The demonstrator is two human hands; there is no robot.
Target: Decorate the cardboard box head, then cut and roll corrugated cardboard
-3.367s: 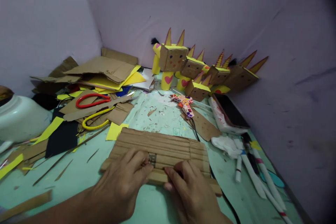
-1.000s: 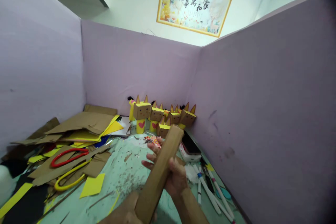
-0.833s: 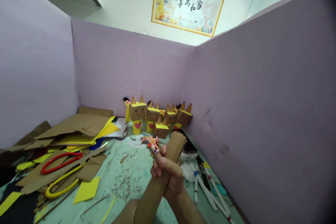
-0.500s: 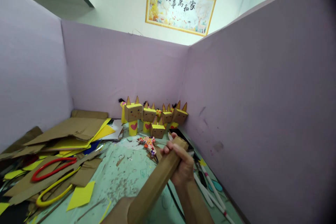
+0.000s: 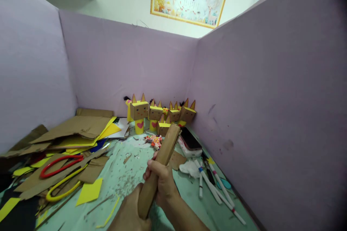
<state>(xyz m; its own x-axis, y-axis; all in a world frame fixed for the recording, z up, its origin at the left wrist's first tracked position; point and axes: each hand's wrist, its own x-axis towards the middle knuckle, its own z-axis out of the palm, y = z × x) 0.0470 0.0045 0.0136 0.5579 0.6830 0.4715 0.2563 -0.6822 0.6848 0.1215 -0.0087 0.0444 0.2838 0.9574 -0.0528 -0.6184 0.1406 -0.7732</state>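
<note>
A long brown cardboard tube, flattened and folded along its length, is held tilted in front of me, its far end up and to the right. My right hand is wrapped round its middle. At the near end my left hand grips it, with most of its fingers hidden behind the cardboard. Past the tube's far end lies a small patterned star-like piece, partly covered. Cardboard-headed figures with pointed ears, such as the one with a yellow body, stand at the back.
On the left, scissors with red and yellow handles lie over cardboard sheets and yellow paper. To the right are a phone, white tissue and several white pens. Purple partitions enclose the table.
The tube and both hands have shifted left. My right hand now grips lower on the tube, leaving its far end exposed. The phone and tissue have come into view.
</note>
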